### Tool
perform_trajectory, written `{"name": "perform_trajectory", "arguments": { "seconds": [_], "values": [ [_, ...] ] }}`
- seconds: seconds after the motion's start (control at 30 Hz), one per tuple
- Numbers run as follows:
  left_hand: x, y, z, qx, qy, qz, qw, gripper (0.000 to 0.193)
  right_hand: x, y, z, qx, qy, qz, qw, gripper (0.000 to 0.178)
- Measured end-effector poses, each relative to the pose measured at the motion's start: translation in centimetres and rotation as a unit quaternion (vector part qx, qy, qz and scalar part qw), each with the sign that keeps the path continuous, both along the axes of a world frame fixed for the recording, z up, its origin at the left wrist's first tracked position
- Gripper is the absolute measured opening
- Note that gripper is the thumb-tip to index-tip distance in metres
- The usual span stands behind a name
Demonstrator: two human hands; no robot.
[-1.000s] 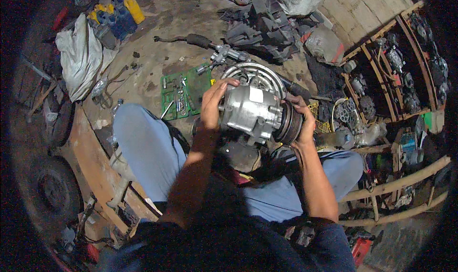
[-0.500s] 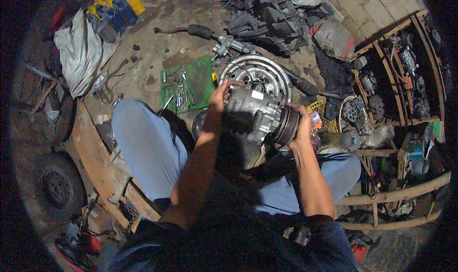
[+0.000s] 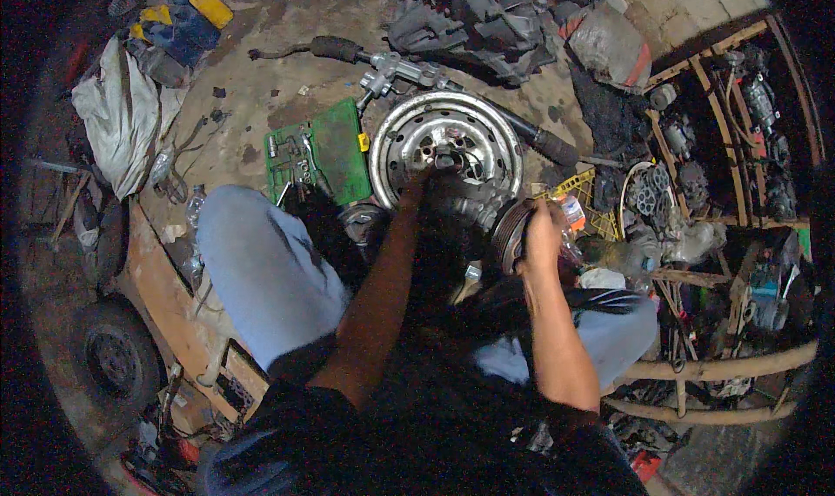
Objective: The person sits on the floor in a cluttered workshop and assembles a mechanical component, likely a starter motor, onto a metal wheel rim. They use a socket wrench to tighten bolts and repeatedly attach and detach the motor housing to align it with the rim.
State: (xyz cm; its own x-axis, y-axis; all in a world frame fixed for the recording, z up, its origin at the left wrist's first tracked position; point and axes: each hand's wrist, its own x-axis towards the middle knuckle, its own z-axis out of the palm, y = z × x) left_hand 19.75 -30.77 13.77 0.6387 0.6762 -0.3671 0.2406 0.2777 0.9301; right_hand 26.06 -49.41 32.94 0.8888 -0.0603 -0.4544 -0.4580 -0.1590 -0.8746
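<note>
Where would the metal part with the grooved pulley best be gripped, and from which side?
Probably around the rim of the grooved pulley, coming from the person's right: it is round and forms the right end of the metal part, where the right hand grips. The other end is too dark to judge for a second hold.

We count one silver wheel rim (image 3: 439, 124); left of it, one green tool case (image 3: 337, 148); right, one yellow grid (image 3: 571, 185); below it, one pulleyed metal unit (image 3: 509, 235) and two blue-clad knees (image 3: 252, 248).
</note>
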Motion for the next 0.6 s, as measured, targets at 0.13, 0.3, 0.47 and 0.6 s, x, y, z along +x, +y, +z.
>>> {"name": "perform_trajectory", "arguments": {
  "seconds": [0.13,0.3,0.47,0.6],
  "values": [
    [0.7,-0.8,-2.2,-0.008,0.024,0.006,1.000,0.038,0.4,0.0,-1.6,-0.090,-0.032,0.053,0.994,0.038],
    [-0.1,-1.2,-4.0,0.000,0.073,0.020,0.997,0.039,0.8,0.7,-3.4,-0.141,-0.035,0.085,0.986,0.047],
    [-0.6,-1.0,-4.6,0.029,0.155,0.024,0.987,0.039,2.4,0.2,-4.9,-0.171,-0.078,0.132,0.973,0.052],
    [-0.8,-1.6,-4.2,0.125,0.191,0.016,0.973,0.039,2.7,2.0,-2.4,-0.151,-0.016,0.130,0.980,0.061]
  ]
}}
